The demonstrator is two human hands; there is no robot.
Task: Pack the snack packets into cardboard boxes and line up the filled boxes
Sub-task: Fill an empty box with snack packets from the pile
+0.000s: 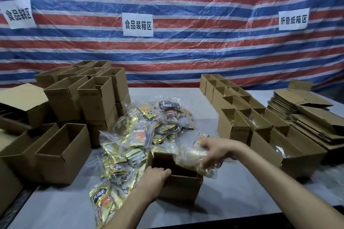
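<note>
Left hand (155, 176) on box (183, 188), right hand (218, 148) with packets (189, 156)

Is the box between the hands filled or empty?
Empty, as far as shows: the box is open-topped, its inside dark and bare; the right hand holds a bag of packets at its rim.

An open box (178, 188) is sitting at lower centre of the surface (242, 201), a heap of snack packets (141, 135) lying behind and left of it. Stacked boxes (96, 102) are standing at the left, lined-up boxes (233, 126) at the right, flattened cardboard (305, 115) lying rightmost.
</note>
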